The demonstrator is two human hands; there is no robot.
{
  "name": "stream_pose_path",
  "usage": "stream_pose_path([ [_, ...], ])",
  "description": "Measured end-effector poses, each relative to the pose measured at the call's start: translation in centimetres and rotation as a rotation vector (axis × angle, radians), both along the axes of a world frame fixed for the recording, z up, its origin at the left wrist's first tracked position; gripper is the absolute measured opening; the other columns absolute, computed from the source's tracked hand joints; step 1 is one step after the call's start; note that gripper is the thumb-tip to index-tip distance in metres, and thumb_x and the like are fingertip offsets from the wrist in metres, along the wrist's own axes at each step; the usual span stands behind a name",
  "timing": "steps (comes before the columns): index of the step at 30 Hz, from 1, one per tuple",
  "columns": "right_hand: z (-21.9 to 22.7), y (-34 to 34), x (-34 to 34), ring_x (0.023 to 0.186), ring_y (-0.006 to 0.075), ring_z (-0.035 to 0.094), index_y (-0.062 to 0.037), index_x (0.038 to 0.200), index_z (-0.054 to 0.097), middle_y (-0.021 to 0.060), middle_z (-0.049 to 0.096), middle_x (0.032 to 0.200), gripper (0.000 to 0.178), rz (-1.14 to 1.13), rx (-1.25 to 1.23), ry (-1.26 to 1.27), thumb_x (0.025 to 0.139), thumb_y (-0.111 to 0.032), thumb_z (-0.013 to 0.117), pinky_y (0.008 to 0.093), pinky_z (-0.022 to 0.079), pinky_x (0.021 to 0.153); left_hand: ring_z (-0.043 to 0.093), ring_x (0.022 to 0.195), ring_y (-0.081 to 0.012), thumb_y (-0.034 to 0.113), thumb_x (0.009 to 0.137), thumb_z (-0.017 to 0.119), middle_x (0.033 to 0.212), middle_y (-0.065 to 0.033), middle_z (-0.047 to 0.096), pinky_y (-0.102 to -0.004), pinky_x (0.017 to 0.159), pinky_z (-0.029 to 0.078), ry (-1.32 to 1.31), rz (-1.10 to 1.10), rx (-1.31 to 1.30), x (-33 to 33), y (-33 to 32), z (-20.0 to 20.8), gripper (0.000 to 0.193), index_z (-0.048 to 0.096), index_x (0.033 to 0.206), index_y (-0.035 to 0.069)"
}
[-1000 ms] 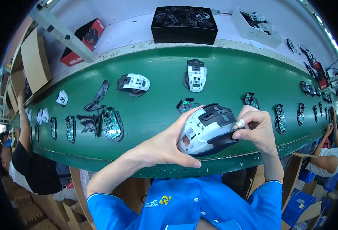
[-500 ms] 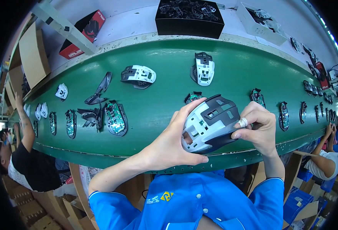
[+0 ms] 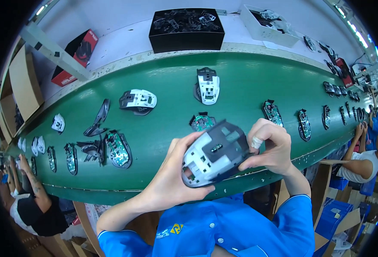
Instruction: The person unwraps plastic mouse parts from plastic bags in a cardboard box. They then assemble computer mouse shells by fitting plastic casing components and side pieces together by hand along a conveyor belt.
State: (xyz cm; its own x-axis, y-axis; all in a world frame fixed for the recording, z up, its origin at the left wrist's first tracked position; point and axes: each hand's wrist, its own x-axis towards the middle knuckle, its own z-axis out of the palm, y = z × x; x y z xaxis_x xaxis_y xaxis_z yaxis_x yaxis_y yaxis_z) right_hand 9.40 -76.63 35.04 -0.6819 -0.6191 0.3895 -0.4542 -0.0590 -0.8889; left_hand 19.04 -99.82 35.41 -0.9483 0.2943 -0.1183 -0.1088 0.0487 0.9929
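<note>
Green and glossy, a long surface point(image 3: 167, 124) curves across the view, and above its near part a mouse shell point(image 3: 212, 156) is held up between both hands. The left hand point(image 3: 169, 173) spreads wide around the rounded white end, thumb below and fingers over the far side; the right hand point(image 3: 272, 147) is drawn narrow, thumb and bent forefinger pinching the dark side edge. By its look the mouse shell is light, stiff, thin plastic, perhaps slippery, with cut-outs and slim edges that could crack; the broad sides near the white end seem the safest hold. Its long axis runs slantwise, dark end pointing up and right, white end down and left, the slotted face toward the camera. Just beyond lies a circuit board point(image 3: 202, 123), then a second shell point(image 3: 210, 93) with a third shell point(image 3: 144, 99) to its left. Farther off, a black box point(image 3: 184, 43) of dark parts and a white box point(image 3: 281, 38) stand on a pale shelf point(image 3: 120, 39)
</note>
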Motion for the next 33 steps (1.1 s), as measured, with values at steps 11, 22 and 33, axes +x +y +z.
stream_pose_path([
  [11,1.2,-0.9,-0.3,0.118,0.0247,0.045,-0.0023,0.131,0.037,0.0142,0.040,0.132,0.092,0.199,0.085,-0.422,0.056,-0.019,0.087,0.0345,0.049,0.087,0.043,0.116,-0.0288,0.011,0.063,0.078,0.122,-0.0159,0.036,-0.0389,0.097,0.039,-0.114,0.023,0.153,0.3,0.7,0.1,0.088,0.028,0.135,0.001],
  [22,-2.3,-2.1,-0.9,0.122,0.0289,0.046,0.0059,0.130,0.035,0.0229,0.044,0.132,0.100,0.481,-0.222,-0.525,0.051,-0.025,0.089,0.0419,0.038,0.103,0.061,0.100,-0.0309,0.026,0.055,0.084,0.114,-0.0212,0.057,-0.0352,0.081,0.052,0.704,0.126,-0.339,-0.3,-0.5,0.3,0.081,0.050,0.123,-0.004],
  [33,-2.9,-3.6,-0.2,0.121,0.0289,0.047,0.0019,0.130,0.038,0.0212,0.044,0.133,0.101,0.383,-0.172,-0.779,0.051,-0.035,0.090,0.0409,0.038,0.102,0.065,0.095,-0.0288,0.028,0.055,0.085,0.108,-0.0221,0.061,-0.0349,0.079,0.053,0.505,0.102,-0.315,-0.2,-2.0,-0.4,0.078,0.054,0.117,-0.008],
])
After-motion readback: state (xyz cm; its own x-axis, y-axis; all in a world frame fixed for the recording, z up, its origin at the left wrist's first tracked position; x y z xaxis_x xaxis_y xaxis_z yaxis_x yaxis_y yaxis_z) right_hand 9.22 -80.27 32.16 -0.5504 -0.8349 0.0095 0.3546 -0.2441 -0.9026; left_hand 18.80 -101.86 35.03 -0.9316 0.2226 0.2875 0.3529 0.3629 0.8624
